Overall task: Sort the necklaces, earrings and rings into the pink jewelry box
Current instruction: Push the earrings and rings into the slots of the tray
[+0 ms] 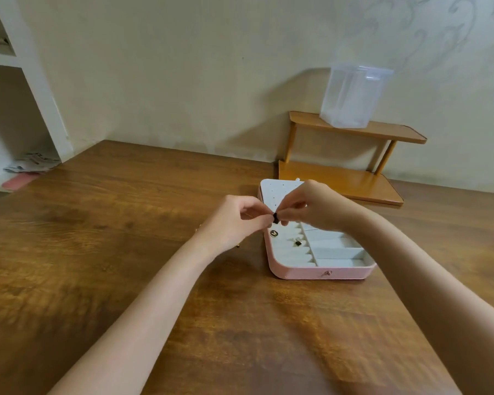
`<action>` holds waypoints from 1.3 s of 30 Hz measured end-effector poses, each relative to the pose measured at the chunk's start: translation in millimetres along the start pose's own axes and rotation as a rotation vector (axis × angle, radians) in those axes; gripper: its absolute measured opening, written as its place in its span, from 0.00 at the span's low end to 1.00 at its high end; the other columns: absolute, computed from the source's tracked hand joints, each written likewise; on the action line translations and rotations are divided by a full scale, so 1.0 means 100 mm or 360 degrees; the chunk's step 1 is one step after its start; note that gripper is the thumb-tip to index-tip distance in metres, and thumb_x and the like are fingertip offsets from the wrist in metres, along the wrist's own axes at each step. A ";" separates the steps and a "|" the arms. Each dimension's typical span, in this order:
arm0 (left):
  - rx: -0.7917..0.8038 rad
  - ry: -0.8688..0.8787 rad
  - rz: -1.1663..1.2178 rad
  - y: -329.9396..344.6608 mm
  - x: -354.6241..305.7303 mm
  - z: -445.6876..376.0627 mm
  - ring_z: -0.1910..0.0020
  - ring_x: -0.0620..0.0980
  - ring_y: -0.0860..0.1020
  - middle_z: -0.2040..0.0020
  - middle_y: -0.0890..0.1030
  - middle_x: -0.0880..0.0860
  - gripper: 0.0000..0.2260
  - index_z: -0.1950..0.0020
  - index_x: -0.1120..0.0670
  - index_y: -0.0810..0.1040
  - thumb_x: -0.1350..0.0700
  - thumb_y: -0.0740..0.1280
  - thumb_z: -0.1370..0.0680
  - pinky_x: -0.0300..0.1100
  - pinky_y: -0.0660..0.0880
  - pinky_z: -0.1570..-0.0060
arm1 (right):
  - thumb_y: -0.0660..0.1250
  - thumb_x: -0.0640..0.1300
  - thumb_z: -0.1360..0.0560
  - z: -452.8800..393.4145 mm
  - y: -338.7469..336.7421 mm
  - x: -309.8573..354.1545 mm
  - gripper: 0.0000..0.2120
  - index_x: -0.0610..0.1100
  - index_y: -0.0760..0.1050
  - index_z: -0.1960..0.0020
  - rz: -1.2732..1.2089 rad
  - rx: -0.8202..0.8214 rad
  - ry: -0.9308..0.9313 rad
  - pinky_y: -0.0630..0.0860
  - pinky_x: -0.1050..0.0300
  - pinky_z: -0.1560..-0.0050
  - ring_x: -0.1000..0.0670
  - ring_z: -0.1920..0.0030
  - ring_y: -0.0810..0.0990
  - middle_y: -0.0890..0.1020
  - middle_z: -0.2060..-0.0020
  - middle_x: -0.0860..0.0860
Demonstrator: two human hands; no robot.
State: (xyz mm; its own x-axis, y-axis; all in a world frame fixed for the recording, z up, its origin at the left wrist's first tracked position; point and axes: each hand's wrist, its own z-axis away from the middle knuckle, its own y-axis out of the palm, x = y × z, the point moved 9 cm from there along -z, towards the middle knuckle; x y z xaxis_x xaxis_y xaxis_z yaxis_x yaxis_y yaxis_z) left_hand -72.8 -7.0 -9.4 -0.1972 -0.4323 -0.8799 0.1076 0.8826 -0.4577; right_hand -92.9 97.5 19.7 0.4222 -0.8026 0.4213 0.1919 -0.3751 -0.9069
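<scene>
The pink jewelry box (320,273) lies open on the wooden table, white lining and ring rolls showing, its lid (273,191) raised behind. My left hand (237,220) and my right hand (311,208) meet above the box's left edge and pinch a small black square earring (275,217) between their fingertips. In the ring rolls sit a round black and gold piece (273,232) and a matching black square earring (298,243). Bits of gold jewelry (237,246) peek out on the table under my left wrist, mostly hidden.
A two-tier wooden shelf (354,129) stands behind the box against the wall, with a clear plastic container (354,98) on its top tier. White shelving with papers (32,162) sits at the far left. The table (97,238) reaches to the wall.
</scene>
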 end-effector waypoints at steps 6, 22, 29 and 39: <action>0.0054 -0.0096 -0.0171 0.17 0.11 -0.01 0.55 0.43 0.78 0.57 0.82 0.46 0.03 0.54 0.51 0.82 0.54 0.69 0.26 0.37 0.74 0.54 | 0.70 0.39 0.29 0.08 0.08 -0.11 0.03 0.42 0.83 0.56 -0.0183 -0.0092 0.0068 0.68 0.66 0.66 0.56 0.67 0.73 0.79 0.67 0.54; -0.0109 0.0094 -0.0609 0.16 0.10 -0.05 0.61 0.43 0.72 0.58 0.74 0.46 0.08 0.49 0.50 0.83 0.56 0.64 0.22 0.37 0.69 0.59 | 0.70 0.41 0.28 0.01 0.32 -0.26 0.07 0.40 0.82 0.51 -0.0161 0.0080 0.0328 0.69 0.67 0.66 0.55 0.63 0.73 0.80 0.59 0.48; -0.0089 0.0061 -0.0569 0.18 0.14 -0.06 0.60 0.42 0.73 0.57 0.75 0.46 0.08 0.50 0.50 0.82 0.57 0.64 0.23 0.37 0.70 0.59 | 0.71 0.41 0.29 -0.03 0.31 -0.27 0.08 0.40 0.83 0.52 -0.0059 0.0110 0.0361 0.70 0.66 0.66 0.53 0.64 0.75 0.83 0.56 0.44; -0.0046 -0.0060 -0.0481 0.22 0.20 -0.09 0.57 0.43 0.77 0.57 0.80 0.46 0.04 0.51 0.50 0.81 0.54 0.67 0.25 0.37 0.73 0.59 | 0.75 0.44 0.32 -0.08 0.28 -0.22 0.11 0.38 0.81 0.54 0.0136 0.0042 0.0369 0.65 0.66 0.72 0.55 0.72 0.72 0.75 0.71 0.51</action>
State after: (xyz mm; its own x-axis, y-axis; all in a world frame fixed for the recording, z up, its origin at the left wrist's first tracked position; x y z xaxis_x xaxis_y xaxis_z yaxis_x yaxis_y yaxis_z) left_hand -82.7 5.9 -35.9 -0.1800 -0.6823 -0.7085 0.0215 0.7174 -0.6963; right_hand -103.7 100.8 -14.5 0.2237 -0.9171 0.3301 0.1887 -0.2915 -0.9378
